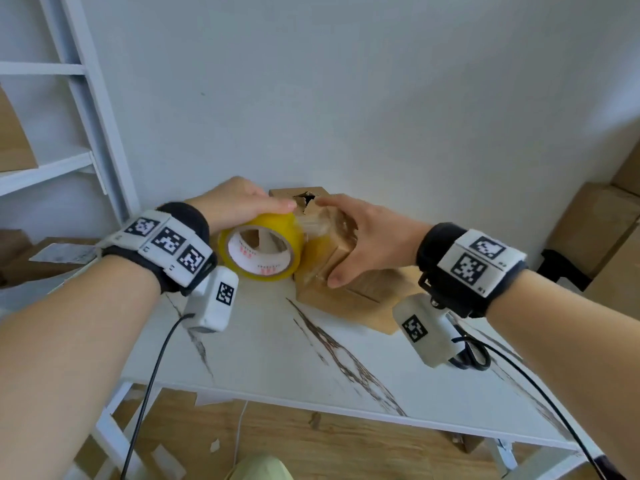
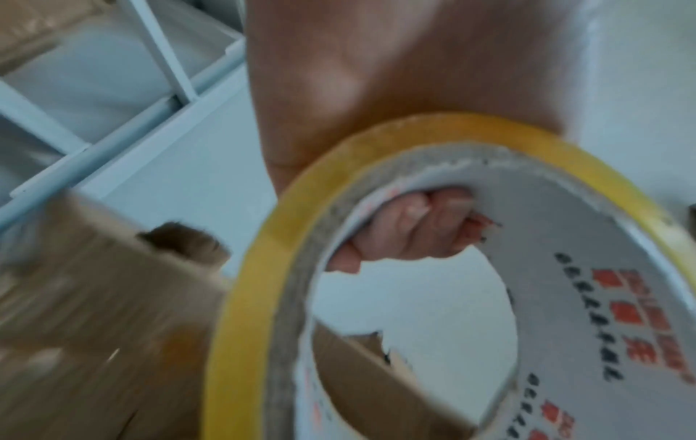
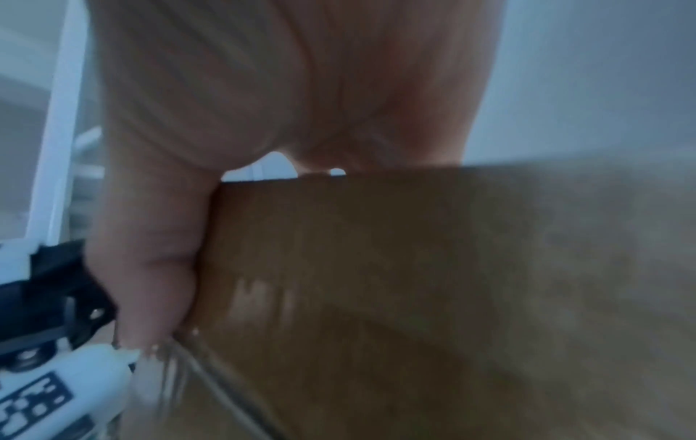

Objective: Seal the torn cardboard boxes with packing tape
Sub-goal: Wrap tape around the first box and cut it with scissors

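A small brown cardboard box (image 1: 349, 292) stands tilted on the white marble-patterned table (image 1: 277, 362), with a torn hole (image 1: 307, 197) at its top. My left hand (image 1: 239, 202) grips a yellow packing tape roll (image 1: 260, 249) just left of the box; its fingers (image 2: 414, 232) curl inside the roll's core (image 2: 602, 297). A clear strip of tape (image 1: 313, 227) runs from the roll onto the box. My right hand (image 1: 360, 237) lies over the box top with straight fingers, and its thumb (image 3: 150, 253) presses the box's near side (image 3: 414, 268). The box (image 2: 94, 312) is blurred in the left wrist view.
Black-handled scissors (image 1: 476, 356) lie on the table under my right wrist. A white shelf frame (image 1: 79, 98) stands at the left, with flat cardboard (image 1: 31, 261) below it. Larger cardboard boxes (image 1: 595, 230) sit at the right. A white wall is right behind the box.
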Demonstrator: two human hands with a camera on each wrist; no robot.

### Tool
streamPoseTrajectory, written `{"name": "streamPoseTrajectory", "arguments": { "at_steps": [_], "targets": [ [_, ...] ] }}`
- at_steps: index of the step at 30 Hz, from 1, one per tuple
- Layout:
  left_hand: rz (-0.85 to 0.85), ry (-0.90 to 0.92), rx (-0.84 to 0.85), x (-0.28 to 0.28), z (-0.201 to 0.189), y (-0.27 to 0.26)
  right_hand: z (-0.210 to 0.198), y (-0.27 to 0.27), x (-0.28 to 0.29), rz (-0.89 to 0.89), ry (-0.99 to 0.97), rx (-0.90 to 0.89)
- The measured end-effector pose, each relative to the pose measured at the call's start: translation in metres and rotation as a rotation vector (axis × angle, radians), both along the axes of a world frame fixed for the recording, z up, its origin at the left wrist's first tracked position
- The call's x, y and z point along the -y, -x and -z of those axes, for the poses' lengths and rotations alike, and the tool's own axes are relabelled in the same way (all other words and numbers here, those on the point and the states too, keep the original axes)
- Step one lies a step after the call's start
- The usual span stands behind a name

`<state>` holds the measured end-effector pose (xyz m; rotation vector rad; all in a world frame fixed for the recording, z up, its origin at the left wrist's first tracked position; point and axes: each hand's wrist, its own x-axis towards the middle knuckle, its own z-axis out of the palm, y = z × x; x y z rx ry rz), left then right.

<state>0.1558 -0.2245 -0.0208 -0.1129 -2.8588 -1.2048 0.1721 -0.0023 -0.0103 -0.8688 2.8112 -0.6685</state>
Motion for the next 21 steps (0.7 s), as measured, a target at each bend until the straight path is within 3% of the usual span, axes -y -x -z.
{"name": "streamPoseTrajectory", "arguments": {
  "at_steps": [4,7,12,15,21],
  "targets": [
    [0.027,0.000,-0.084,-0.003,-0.025,0.001,-0.005,-0.002,-0.006,0.016,0.152,0.053],
    [0.025,0.012,-0.051,-0.001,-0.024,0.004,0.000,0.000,-0.010,0.033,0.225,0.068],
    [0.010,-0.117,-0.025,0.002,-0.023,0.007,0.005,0.007,-0.020,0.038,0.343,0.101],
    [-0.056,-0.038,-0.051,0.012,-0.022,0.011,0.003,0.011,-0.028,0.059,0.384,0.109],
    [-0.099,-0.027,-0.072,0.010,-0.019,0.015,0.010,0.020,-0.035,0.018,0.830,0.331]
  ]
}}
